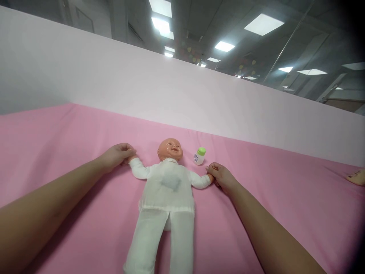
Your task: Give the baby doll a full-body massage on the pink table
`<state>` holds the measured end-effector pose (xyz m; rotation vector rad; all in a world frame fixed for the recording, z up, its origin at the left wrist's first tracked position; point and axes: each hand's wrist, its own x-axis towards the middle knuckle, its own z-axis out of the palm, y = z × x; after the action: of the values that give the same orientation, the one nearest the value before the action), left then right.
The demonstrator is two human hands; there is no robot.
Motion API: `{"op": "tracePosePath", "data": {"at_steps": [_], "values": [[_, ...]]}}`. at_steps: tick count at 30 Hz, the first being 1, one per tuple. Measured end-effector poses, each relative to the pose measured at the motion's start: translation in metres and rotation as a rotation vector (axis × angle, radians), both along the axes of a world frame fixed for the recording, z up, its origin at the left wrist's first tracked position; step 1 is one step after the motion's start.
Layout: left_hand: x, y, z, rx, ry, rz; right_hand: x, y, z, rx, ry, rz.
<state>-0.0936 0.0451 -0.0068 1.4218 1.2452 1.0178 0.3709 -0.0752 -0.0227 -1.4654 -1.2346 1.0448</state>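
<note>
A baby doll [168, 194] in a white top and white trousers lies on its back on the pink sheet [94, 228], head toward the wall and arms spread. My left hand [119, 155] is closed around the doll's hand on the left side of the view. On the other side, my right hand [222, 176] grips the doll's other hand, with a bit of its wrist showing at the cuff. A grey patch shows through the doll's top at the chest. Just above my right hand stands a small, slightly tilted bottle [199, 156] with a green cap and a label.
A white wall panel [171, 91] rises behind the pink surface. Above it, dark glass [199, 23] shows ceiling lights. At the far right edge, part of a small skin-toned foot or hand shape [356, 177] rests on the sheet; I cannot tell which.
</note>
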Motion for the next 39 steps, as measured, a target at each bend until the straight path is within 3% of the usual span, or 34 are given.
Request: {"op": "tracePosePath", "data": {"at_steps": [10, 18, 23, 33, 39], "values": [[0.0, 0.005, -0.004, -0.059, -0.082, 0.054, 0.003, 0.004, -0.003, -0.032, 0.06, -0.018], [-0.007, 0.003, 0.002, -0.109, -0.218, -0.07, 0.016, 0.002, 0.002, -0.117, 0.212, 0.049], [-0.005, -0.003, 0.003, -0.086, -0.201, -0.088, 0.018, -0.002, 0.005, -0.116, 0.238, 0.123], [0.001, -0.003, 0.0, 0.015, 0.039, -0.048, 0.004, 0.002, -0.003, -0.058, -0.01, 0.057], [0.004, -0.004, -0.002, 0.025, 0.058, 0.022, -0.005, 0.0, 0.001, -0.022, -0.164, 0.0]]}}
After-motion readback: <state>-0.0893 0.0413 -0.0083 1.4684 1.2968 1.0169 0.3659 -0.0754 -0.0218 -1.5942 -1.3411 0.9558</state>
